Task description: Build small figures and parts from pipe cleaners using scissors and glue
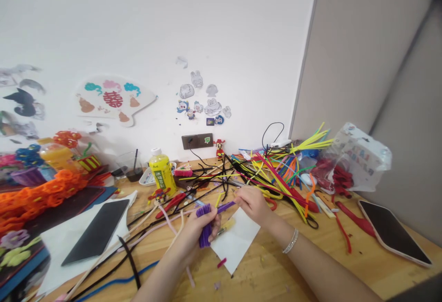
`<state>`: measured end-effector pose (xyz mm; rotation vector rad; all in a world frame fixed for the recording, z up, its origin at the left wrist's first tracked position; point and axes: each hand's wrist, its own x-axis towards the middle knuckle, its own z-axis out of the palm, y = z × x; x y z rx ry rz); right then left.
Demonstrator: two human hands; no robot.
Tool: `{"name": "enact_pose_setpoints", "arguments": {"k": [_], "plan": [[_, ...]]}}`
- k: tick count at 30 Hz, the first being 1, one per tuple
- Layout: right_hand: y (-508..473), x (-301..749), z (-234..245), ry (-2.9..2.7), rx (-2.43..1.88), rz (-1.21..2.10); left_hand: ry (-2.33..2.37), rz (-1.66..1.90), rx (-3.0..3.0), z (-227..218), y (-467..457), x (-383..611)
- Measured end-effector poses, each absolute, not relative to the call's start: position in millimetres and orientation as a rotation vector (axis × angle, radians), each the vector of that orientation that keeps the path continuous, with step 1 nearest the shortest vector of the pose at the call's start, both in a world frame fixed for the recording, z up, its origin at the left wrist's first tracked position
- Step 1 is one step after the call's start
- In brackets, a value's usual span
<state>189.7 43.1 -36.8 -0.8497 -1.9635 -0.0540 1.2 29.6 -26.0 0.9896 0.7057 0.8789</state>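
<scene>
My left hand (pixel 209 223) is closed around a bundle of purple pipe cleaners (pixel 204 237), lined up side by side into a block. A purple strand (pixel 226 207) stretches from this bundle over to my right hand (pixel 253 203), whose fingers are pinched on its far end. Below both hands lies a white sheet of paper (pixel 236 246) on the wooden table. A brush-like tool with a yellowish end (pixel 228 225) rests there, partly hidden behind my left hand. A short magenta piece (pixel 221 263) sits at the paper's edge.
A heap of coloured pipe cleaners (pixel 269 168) spreads along the wall. A yellow-labelled bottle (pixel 162 171) stands at the back. To the left are a dark phone (pixel 98 230) and orange fuzzy flowers (pixel 44 191); another phone (pixel 393 230) and a plastic bag (pixel 366 154) are at the right.
</scene>
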Motion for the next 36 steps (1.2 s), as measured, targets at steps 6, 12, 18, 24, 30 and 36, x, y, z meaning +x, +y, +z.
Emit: {"name": "enact_pose_setpoints", "arguments": {"k": [6,12,18,24,30,36], "plan": [[44.1,187.2,-30.7,-1.91,-0.952,0.371,0.726,0.871,1.014,-29.5,33.4,-0.6],[40.6,180.5,-27.9,-2.156,-0.835,0.761,0.818,0.703,1.108,-32.4,29.8,2.6],[33.9,164.9,-28.6,-2.058,-0.861,0.844,0.763,0.638,1.088,-35.3,25.1,7.1],[32.4,163.0,-29.5,-1.979,-0.869,0.835,0.788,0.621,1.105,-34.5,21.0,10.4],[24.4,156.7,-26.7,-2.072,-0.913,0.521,0.72,0.605,1.154,-39.4,19.7,10.1],[17.6,159.2,-15.2,-2.263,-0.707,0.327,0.588,0.631,1.264,-40.1,21.7,5.9]]}}
